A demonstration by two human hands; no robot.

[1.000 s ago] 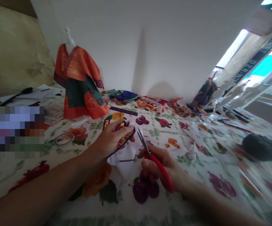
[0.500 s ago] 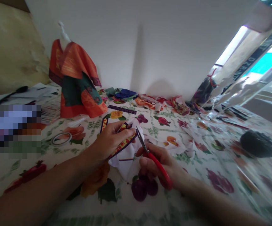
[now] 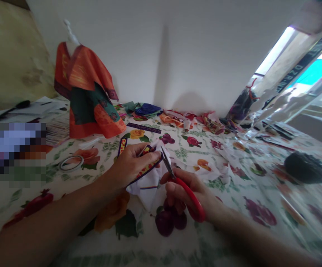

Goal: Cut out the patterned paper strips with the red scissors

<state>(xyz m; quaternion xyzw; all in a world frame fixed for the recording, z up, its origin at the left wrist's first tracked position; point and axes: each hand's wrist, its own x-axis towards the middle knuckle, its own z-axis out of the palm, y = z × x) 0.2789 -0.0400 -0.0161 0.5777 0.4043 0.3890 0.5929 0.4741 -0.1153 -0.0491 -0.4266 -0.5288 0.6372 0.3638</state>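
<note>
Broadly, my feed takes in a desk [image 3: 199, 241] under a fruit-and-flower tablecloth, with an orange and green robe [image 3: 87, 98] standing on a white mannequin [image 3: 71, 35] at the far left. The robe sits further left and a little higher than a second ago, so I judge that the head camera has turned slightly right; it looks otherwise unmoved. At the centre, my left hand [image 3: 134, 161] pinches a red-and-yellow trim [image 3: 146, 168] with dark edging, held above a piece of white cloth [image 3: 144, 194] at mid-desk. My right hand [image 3: 187, 191] is closed around the red handles of the scissors [image 3: 190, 200], the blades pointing up and away. The two hands remain apart, near one another. What has just changed is the smallest part: the blade tips, clear of the trim's end in the earliest frame, now overlap it in view. That brings blade and trim together at one spot, as I read it, though I cannot tell whether they touch.
</note>
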